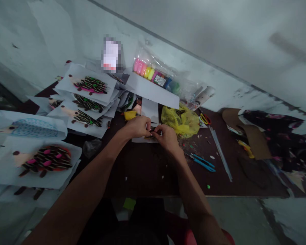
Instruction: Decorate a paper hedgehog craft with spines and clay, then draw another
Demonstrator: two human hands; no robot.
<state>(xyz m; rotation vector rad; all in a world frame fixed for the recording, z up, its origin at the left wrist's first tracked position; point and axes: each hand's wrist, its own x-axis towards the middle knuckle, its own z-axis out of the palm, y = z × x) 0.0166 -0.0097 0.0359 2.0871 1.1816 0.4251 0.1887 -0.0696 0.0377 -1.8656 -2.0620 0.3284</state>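
My left hand (139, 126) and my right hand (166, 136) meet at the middle of the dark table, fingertips pinched close together. Between and under them lie thin dark strips with pale stripes (149, 137), on a white paper sheet (137, 140). Whatever the fingertips pinch is too small and too covered to make out. A yellow tool (129, 115), possibly a glue gun, rests just beyond my left hand. Past my right hand sits a crumpled yellow plastic bag (183, 122) with dark pieces inside.
Paper hedgehog pictures (90, 85) are stacked at left, more (48, 160) nearer me. A bag of coloured clay tubs (153, 73) leans on the wall. On the right lie blue-handled scissors (203, 162), orange-handled scissors (206, 118), clear sticks (221, 154) and a yellow cutter (245, 148).
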